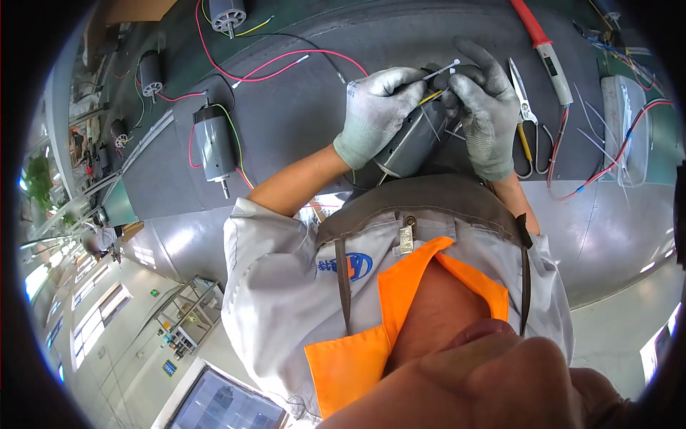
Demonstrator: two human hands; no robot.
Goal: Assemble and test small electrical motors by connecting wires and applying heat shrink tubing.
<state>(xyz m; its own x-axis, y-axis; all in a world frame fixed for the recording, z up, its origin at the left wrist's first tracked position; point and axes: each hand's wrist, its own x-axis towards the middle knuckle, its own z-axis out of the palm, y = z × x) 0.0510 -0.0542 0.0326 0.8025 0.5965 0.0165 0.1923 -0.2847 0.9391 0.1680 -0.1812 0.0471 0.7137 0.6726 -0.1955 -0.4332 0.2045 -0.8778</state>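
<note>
Lying slantwise at the near side of the grey bench (300, 129), the motor (409, 146) sits between the hands, its shaft (383, 179) toward the apron (429, 193). Keeping it from rolling should make fine finger work easier. The yellow wire (431, 96) is probably best kept flat and untwisted, and the white tie (440, 71) drawn smoothly, snug without biting into the insulation.

Both forearms (300, 179) reach forward and angle so the gloved fingers come together at the motor's far end. The left hand (377, 107) shows its back and looks pinched on the tie between thumb and forefinger, the wire passing just beside. The right hand (488, 121) is half-curled, forefinger (486, 61) raised and bent, thumb (462, 87) near the tie's head (456, 63); whether it grips anything, I cannot tell.
</note>
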